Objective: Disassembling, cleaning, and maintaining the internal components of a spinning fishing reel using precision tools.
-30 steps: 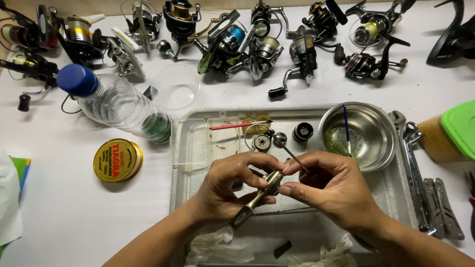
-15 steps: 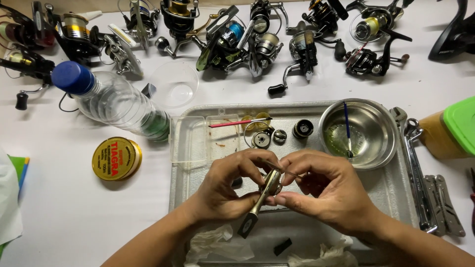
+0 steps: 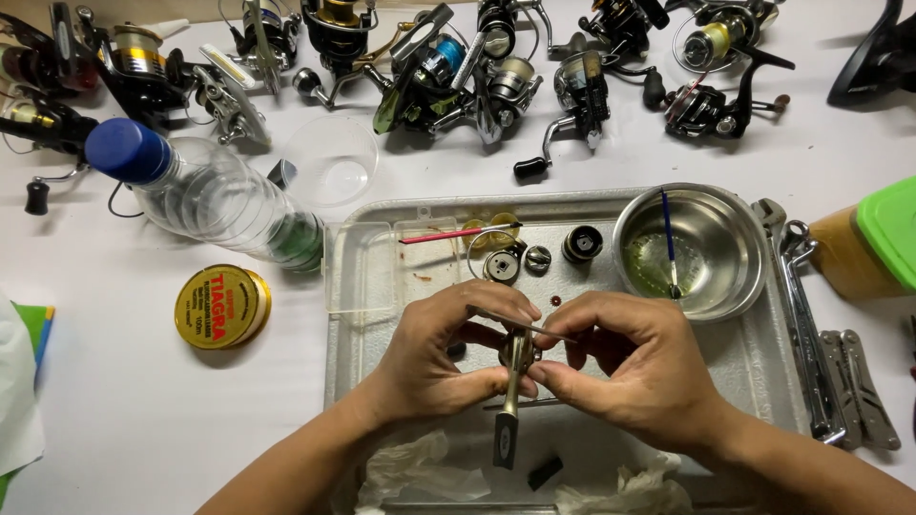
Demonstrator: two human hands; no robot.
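Over a metal tray [image 3: 763,367], my left hand [image 3: 441,358] and my right hand [image 3: 625,367] both grip a small fishing reel part [image 3: 511,389] with a dark foot pointing down toward me. A thin metal rod [image 3: 520,324] crosses between my fingertips at the top of the part. Small round reel parts [image 3: 534,256] lie on the tray just beyond my hands, beside a red stick [image 3: 444,235].
A steel bowl [image 3: 689,250] with a blue brush stands at the tray's back right. Several fishing reels [image 3: 458,67] line the far edge. A clear bottle [image 3: 205,195] with a blue cap, a round yellow tin [image 3: 222,305], wrenches [image 3: 806,315] and a green-lidded container [image 3: 873,248] flank the tray.
The reel part has swung from tilted to nearly upright between my hands, and the thin rod now lies across its top. Both hands stayed over the tray.
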